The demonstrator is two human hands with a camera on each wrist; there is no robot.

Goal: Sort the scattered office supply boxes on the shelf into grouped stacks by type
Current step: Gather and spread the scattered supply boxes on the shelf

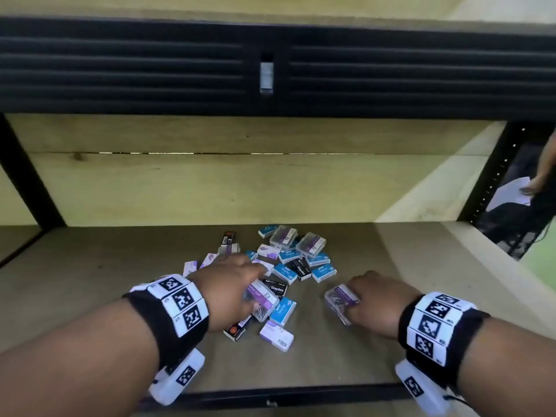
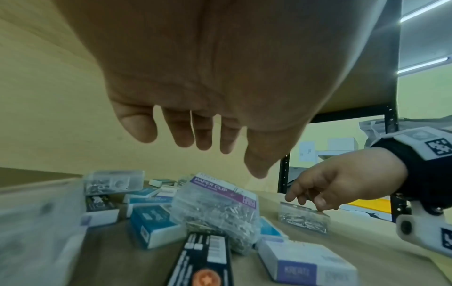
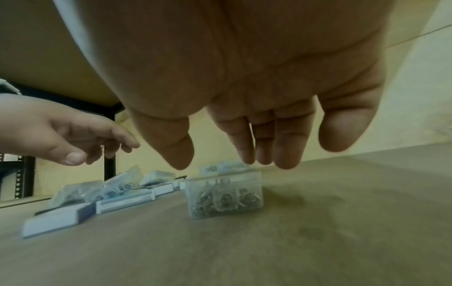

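A pile of small boxes lies mid-shelf: blue Staples boxes [image 1: 284, 272], black Staples boxes [image 1: 301, 267], white-and-purple boxes [image 1: 276, 331] and clear boxes [image 1: 311, 248] of clips. My left hand [image 1: 240, 281] hangs with relaxed fingers over a tilted clear paper clip box [image 1: 261, 299] [image 2: 215, 209] and holds nothing. My right hand [image 1: 359, 293] [image 3: 220, 162] is over a second clear clip box [image 1: 341, 299] [image 3: 223, 193] standing apart to the right. Its straight fingertips are at the lid; whether they touch it I cannot tell.
The brown shelf board [image 1: 120, 296] has bare room left and right of the pile. A dark upper shelf beam [image 1: 150, 70] hangs overhead. Black uprights [image 1: 493, 182] frame the bay. Another person's hand with white paper [image 1: 532, 185] is outside at the far right.
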